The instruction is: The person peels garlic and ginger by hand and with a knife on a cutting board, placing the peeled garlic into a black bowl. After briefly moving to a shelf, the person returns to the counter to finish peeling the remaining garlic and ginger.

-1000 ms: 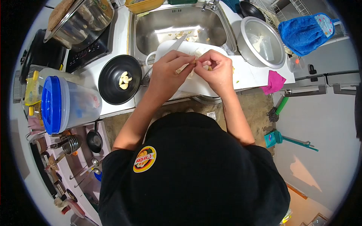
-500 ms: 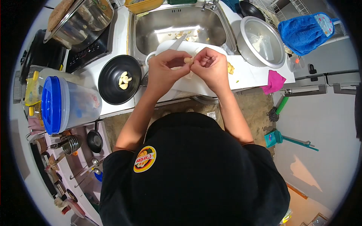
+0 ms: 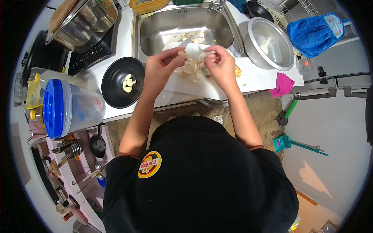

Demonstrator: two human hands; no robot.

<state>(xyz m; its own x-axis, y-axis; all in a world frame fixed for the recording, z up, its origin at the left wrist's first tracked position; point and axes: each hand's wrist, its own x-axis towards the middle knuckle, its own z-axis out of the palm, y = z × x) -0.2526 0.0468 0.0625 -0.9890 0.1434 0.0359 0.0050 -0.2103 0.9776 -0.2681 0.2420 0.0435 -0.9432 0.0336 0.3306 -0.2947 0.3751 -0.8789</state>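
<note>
My left hand (image 3: 161, 73) pinches a pale garlic clove (image 3: 181, 53) between thumb and fingertips, above a white cutting board (image 3: 206, 89). To its right, my right hand (image 3: 222, 70) has its thumb and index finger apart, with no clove visible in it. Blurred garlic skins (image 3: 192, 70) are below and between the hands, over the board. A knife (image 3: 186, 41) points toward the sink, its handle end hidden behind my left hand. Left of my left forearm, several peeled cloves (image 3: 128, 83) lie in a black bowl (image 3: 112, 91).
Behind the board is a steel sink (image 3: 155, 29) with scraps in it. A large metal basin (image 3: 285, 58) stands on the right. On the left are a blue-lidded plastic container (image 3: 54, 108) and an induction cooker (image 3: 83, 58) bearing a steel pot (image 3: 89, 23).
My hands have moved apart. The clove has gone left and slightly upward with my left hand, while my right hand has opened and skins now show blurred beneath it.
</note>
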